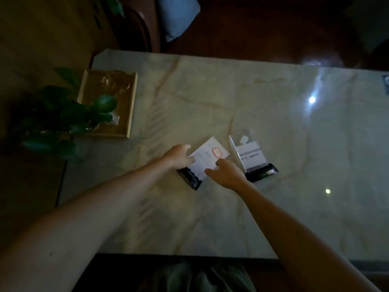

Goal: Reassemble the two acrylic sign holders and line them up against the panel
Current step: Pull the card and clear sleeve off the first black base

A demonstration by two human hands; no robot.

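Note:
Two acrylic sign holders stand on the marble table (pixel 231 218). The left sign holder (pixel 207 157) has a white card with a red square mark, set in a black base (pixel 188 179). My left hand (pixel 179 155) grips its left edge and my right hand (pixel 226 172) touches its lower right edge. The right sign holder (pixel 249 152) stands apart to the right, a clear panel with a printed card in its own black base (pixel 262 173). No hand touches it.
A wooden tray (pixel 126 106) with glassware sits at the table's left end, partly covered by a leafy plant (pixel 63 116). A dark chair (pixel 134 30) and a blue cushion (pixel 179 15) lie beyond the far edge. Lamp glare spots the right side.

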